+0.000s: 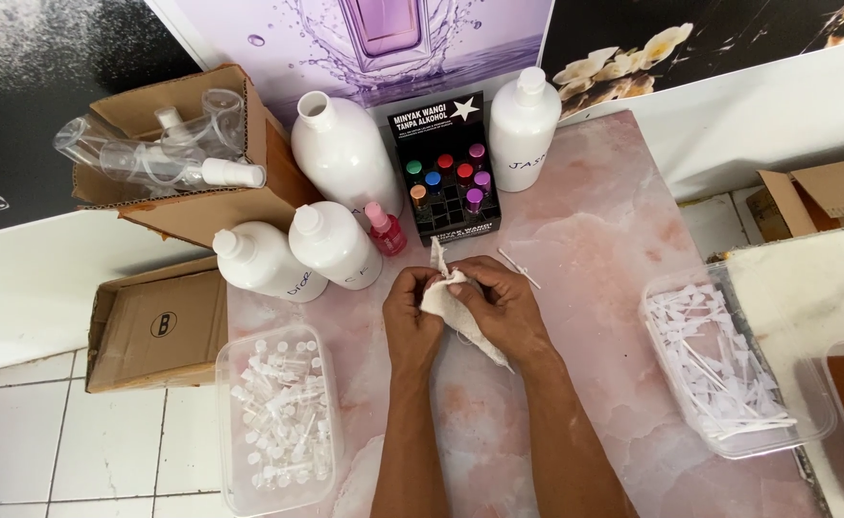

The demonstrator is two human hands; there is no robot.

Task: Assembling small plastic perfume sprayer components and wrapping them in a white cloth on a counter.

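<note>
Both my hands meet over the middle of a pink marbled table [595, 221]. My left hand [410, 312] and my right hand [501, 305] together grip a crumpled white cloth [446, 305], fingers closed around it. The cloth bunches between my fingers and hangs down under my right wrist. Whether something small is wrapped inside the cloth is hidden. Just beyond my hands stands a black display box [446, 173] of small bottles with coloured caps, and a small pink spray bottle [384, 228] stands beside it.
Four white plastic bottles [343, 153] stand at the back. A clear tub of small vials [278, 422] sits left, a clear tub of white dip tubes [729, 369] right. One loose white tube [520, 269] lies near my right hand. Cardboard boxes [187, 153] stand at the left.
</note>
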